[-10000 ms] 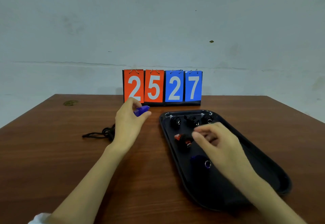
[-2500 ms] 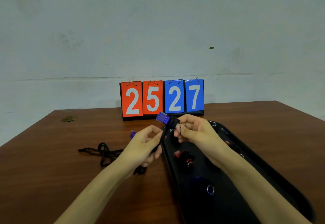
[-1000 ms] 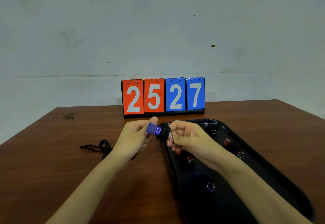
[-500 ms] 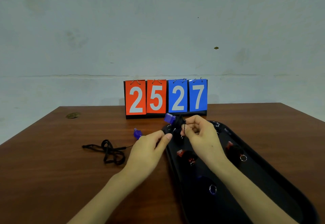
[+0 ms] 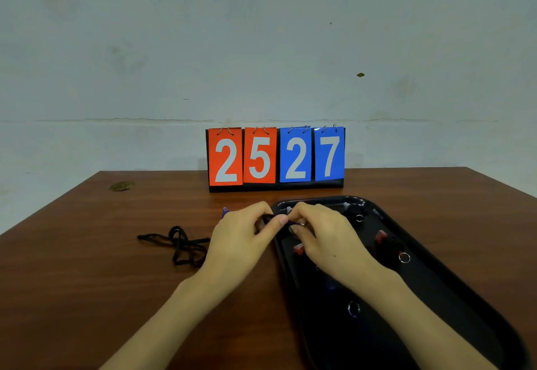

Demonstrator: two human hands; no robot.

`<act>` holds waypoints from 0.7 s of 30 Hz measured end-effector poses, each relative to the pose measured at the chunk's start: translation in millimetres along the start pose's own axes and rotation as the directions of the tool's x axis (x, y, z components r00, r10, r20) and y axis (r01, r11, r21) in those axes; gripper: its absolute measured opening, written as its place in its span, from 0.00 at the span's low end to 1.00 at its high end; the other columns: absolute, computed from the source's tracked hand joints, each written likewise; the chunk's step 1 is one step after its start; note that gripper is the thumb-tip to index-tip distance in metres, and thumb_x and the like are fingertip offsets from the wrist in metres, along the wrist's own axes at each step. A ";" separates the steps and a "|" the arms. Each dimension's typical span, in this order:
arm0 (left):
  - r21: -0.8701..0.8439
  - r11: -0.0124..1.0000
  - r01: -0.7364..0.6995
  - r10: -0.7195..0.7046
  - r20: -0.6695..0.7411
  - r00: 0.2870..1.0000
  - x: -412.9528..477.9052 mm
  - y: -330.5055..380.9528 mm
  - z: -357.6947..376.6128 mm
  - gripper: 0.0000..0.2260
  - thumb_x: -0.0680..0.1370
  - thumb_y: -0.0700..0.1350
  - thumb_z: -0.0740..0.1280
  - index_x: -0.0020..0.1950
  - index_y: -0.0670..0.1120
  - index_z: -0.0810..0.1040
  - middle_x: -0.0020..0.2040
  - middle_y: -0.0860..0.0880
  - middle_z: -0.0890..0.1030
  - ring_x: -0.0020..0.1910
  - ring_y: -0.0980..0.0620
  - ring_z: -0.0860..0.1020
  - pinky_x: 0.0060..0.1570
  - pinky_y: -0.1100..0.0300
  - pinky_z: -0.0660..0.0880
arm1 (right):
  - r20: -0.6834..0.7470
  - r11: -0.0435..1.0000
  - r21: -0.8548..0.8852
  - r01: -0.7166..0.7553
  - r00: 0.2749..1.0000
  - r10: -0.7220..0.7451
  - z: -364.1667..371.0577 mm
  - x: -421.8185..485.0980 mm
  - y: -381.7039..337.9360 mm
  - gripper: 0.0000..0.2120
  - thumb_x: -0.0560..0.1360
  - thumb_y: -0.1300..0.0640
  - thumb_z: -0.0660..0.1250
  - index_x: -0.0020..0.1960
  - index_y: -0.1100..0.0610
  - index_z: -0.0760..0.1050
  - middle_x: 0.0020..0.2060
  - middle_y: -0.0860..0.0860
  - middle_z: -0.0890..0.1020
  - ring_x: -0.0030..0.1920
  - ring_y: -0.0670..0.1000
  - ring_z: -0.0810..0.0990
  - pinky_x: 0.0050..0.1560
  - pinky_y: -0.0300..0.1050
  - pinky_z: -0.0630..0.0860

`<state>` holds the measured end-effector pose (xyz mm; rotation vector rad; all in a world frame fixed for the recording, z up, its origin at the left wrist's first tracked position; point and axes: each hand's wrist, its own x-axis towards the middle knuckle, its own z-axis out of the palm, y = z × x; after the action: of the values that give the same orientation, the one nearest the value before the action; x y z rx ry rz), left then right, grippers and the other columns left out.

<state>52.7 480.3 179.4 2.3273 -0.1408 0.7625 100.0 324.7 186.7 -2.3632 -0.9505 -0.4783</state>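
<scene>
A brown wooden table (image 5: pixel 87 282) stood against a pale, stained wall (image 5: pixel 261 50). At its far edge stood a flip scoreboard (image 5: pixel 276 157) with red cards reading 25 and blue cards reading 27. A black tray (image 5: pixel 363 202) lay on the right of the table, bearing a red-and-black whistle (image 5: pixel 383 237) and loose metal rings (image 5: pixel 404 257). A tangled black lanyard (image 5: pixel 180 244) lay on the wood to the left, and a small blue piece (image 5: pixel 225 212) showed just behind the left hand (image 5: pixel 244 239).

Both hands met over the tray's left rim. The left hand's thumb and forefinger pinched one dark end of a small whistle (image 5: pixel 292 225), and the right hand (image 5: pixel 322 239) had its fingers curled round the other end. The whistle was largely hidden between them, held just above the tray.

Half a second earlier the right hand alone had held the whistle higher, its blue mouthpiece exposed, while the left hand lay lower with fingers extended. The lanyard and the blue piece had not moved.
</scene>
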 end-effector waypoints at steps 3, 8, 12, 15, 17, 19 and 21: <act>-0.089 0.992 0.089 -0.091 -0.014 0.996 5.2 0.0 -8.3 0.07 0.73 0.53 0.68 0.38 0.52 0.77 0.34 0.52 0.79 0.35 0.56 0.76 0.38 0.60 0.74 | 0.076 0.992 0.083 0.098 0.992 -0.104 1.1 -0.9 -0.2 0.04 0.76 0.60 0.65 0.50 0.54 0.75 0.38 0.42 0.76 0.39 0.41 0.74 0.42 0.33 0.71; -0.429 0.838 0.337 -0.296 0.162 0.941 10.8 0.4 -22.5 0.07 0.71 0.49 0.71 0.37 0.47 0.82 0.34 0.51 0.82 0.39 0.56 0.80 0.41 0.67 0.75 | 0.262 0.886 0.455 -0.085 0.964 -0.042 -5.0 2.8 -2.5 0.07 0.76 0.63 0.64 0.45 0.52 0.75 0.35 0.47 0.81 0.37 0.41 0.78 0.43 0.35 0.73; -0.617 0.588 0.524 -0.346 0.394 0.852 10.5 3.9 -28.6 0.10 0.67 0.52 0.70 0.37 0.46 0.83 0.38 0.49 0.83 0.41 0.51 0.81 0.41 0.60 0.77 | 0.347 0.707 0.675 -0.209 0.936 -0.055 -11.3 2.4 -6.1 0.07 0.76 0.66 0.63 0.45 0.55 0.76 0.35 0.48 0.81 0.38 0.43 0.79 0.42 0.36 0.74; -0.743 0.410 0.529 -0.353 0.406 0.843 10.9 9.9 -28.9 0.07 0.68 0.46 0.69 0.38 0.43 0.82 0.36 0.49 0.83 0.34 0.55 0.80 0.31 0.65 0.77 | 0.432 0.439 0.813 -0.382 0.902 -0.016 -16.2 2.1 -6.6 0.09 0.76 0.67 0.61 0.43 0.56 0.75 0.34 0.50 0.80 0.37 0.45 0.77 0.42 0.39 0.74; -0.793 0.371 0.483 -0.341 0.367 0.865 10.3 10.7 -26.4 0.05 0.73 0.40 0.67 0.43 0.42 0.82 0.37 0.46 0.83 0.34 0.54 0.80 0.33 0.64 0.79 | 0.511 0.226 0.839 -0.494 0.859 -0.018 -16.9 4.1 -4.6 0.05 0.75 0.65 0.62 0.44 0.57 0.74 0.33 0.49 0.79 0.36 0.45 0.76 0.41 0.39 0.75; -0.814 0.391 0.430 -0.333 0.310 0.890 8.3 11.4 -23.8 0.06 0.73 0.39 0.66 0.44 0.42 0.82 0.38 0.44 0.83 0.35 0.53 0.81 0.35 0.63 0.79 | 0.592 0.022 0.806 -0.591 0.806 -0.022 -16.8 5.9 -2.4 0.02 0.72 0.64 0.64 0.43 0.58 0.73 0.33 0.49 0.78 0.34 0.45 0.76 0.38 0.38 0.76; -0.815 0.434 0.383 -0.324 0.256 0.911 6.7 12.1 -20.7 0.07 0.71 0.42 0.67 0.46 0.43 0.83 0.40 0.43 0.84 0.37 0.51 0.82 0.36 0.62 0.80 | 0.638 -0.126 0.763 -0.634 0.770 -0.008 -17.4 6.0 -0.4 0.03 0.70 0.64 0.65 0.41 0.58 0.75 0.32 0.50 0.77 0.33 0.45 0.76 0.36 0.38 0.76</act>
<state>44.6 484.8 202.4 1.3190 -0.0275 0.2667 101.8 317.6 203.6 -1.0525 -0.4037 0.8882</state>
